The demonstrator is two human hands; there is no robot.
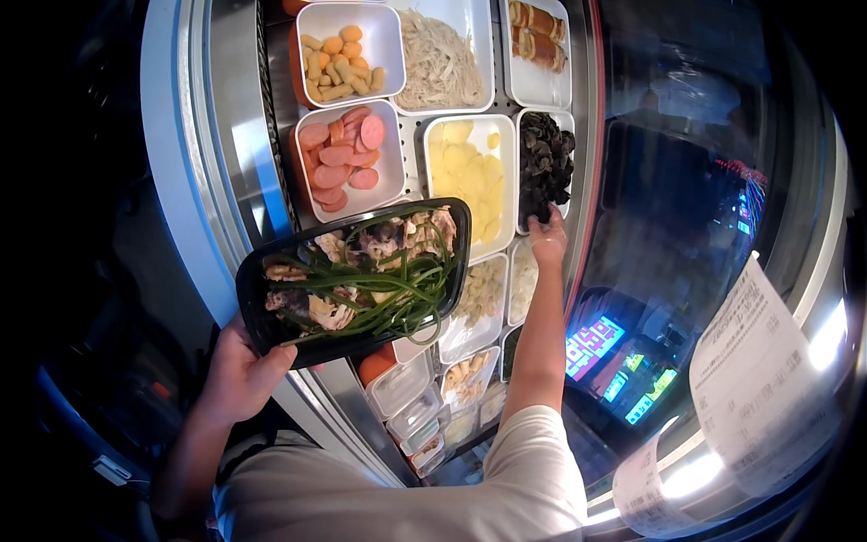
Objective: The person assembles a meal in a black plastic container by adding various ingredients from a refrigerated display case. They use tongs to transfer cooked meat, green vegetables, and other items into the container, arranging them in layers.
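While hands [246, 375] handle food [388, 298], receipts [763, 388] curl; print [731, 312] shows.

Surroundings: dim room, metal worktop, dark glass, patches of bright light.
To my left, the brushed-metal worktop [237, 99] ends in a pale blue band [160, 135], bowed by the lens; beyond it the room is too dark for me to tell floor from wall. On my right, a thin red strip [594, 135] runs alongside a dark glass pane [677, 117]. Pink-and-blue lit panels [596, 345] glow low in the pane, reflected or seen through, I cannot tell which; red and blue light streaks [748, 194] show farther up. White glare [694, 475] lies along the curved rail at lower right.
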